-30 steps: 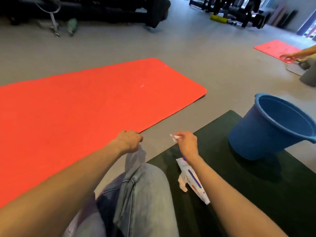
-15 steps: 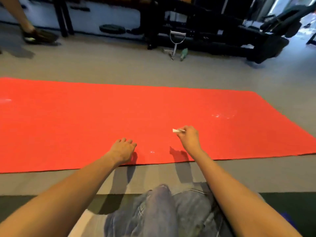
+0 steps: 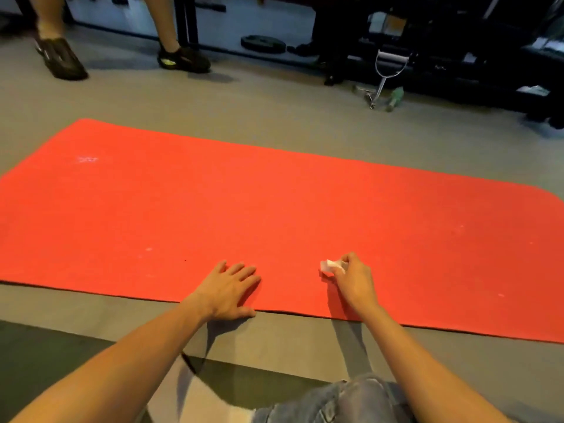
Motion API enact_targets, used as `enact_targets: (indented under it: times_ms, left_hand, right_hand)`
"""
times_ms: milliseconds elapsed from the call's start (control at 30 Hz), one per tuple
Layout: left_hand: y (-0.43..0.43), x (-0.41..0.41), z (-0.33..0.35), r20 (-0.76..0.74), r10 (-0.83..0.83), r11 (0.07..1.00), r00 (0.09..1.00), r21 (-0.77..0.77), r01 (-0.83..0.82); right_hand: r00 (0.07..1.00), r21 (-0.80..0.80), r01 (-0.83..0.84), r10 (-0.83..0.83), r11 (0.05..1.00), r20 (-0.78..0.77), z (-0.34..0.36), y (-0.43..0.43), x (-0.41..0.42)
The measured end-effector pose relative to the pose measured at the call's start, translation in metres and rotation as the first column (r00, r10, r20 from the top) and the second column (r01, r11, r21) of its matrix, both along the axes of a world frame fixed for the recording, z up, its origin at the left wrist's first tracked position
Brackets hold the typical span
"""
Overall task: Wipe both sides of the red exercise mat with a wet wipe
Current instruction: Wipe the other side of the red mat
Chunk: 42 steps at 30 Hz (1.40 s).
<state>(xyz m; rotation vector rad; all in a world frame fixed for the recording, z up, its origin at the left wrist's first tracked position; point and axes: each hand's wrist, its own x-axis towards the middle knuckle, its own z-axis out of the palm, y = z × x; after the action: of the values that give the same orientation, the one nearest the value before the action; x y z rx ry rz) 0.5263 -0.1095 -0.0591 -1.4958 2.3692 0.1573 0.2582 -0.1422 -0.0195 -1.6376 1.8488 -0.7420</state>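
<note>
The red exercise mat lies flat on the grey floor, stretching across the whole view. My left hand rests flat on the mat's near edge with its fingers spread. To its right, my right hand hovers low over the mat and pinches a small crumpled white wet wipe between thumb and fingers. Faint pale smudges show on the mat at far left and near its front.
Another person's legs and dark shoes stand beyond the mat at the back left. Black gym equipment, a metal cable handle and a weight plate line the back. A dark mat lies under me, my jeans knee near it.
The view swung left from the blue bucket and wipe pack to face the mat. My left hand opened flat onto the mat edge; my right hand carried the wipe over the mat.
</note>
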Motion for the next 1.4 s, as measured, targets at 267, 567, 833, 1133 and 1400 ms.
enact_targets:
  times_ms: [267, 567, 833, 1133, 1400]
  left_hand:
    - [0.010, 0.027, -0.015, 0.012, -0.257, 0.938, 0.966, -0.239, 0.252]
    - [0.006, 0.074, -0.016, -0.074, -0.165, 0.900, 0.983, -0.419, 0.119]
    - [-0.003, 0.073, 0.006, -0.111, -0.242, 0.849, 0.964, -0.505, 0.155]
    - [-0.012, 0.008, 0.015, -0.107, -0.384, 0.758, 0.917, -0.603, 0.247]
    - [-0.025, -0.134, 0.016, -0.092, -0.490, 0.715, 0.867, -0.611, 0.340]
  right_hand:
    - [0.934, 0.132, -0.288, 0.308, 0.949, -0.180, -0.035, -0.009, 0.025]
    - [0.527, 0.227, -0.640, 0.634, 0.734, -0.565, -0.031, 0.007, 0.031]
    - [0.373, 0.039, -0.783, 0.518, 0.621, -0.770, -0.009, 0.001, 0.037]
    - [0.428, -0.104, -0.758, 0.371, 0.644, -0.824, 0.011, 0.004, -0.030]
    - [0.530, -0.005, -0.432, 0.250, 0.902, -0.810, 0.014, 0.017, -0.148]
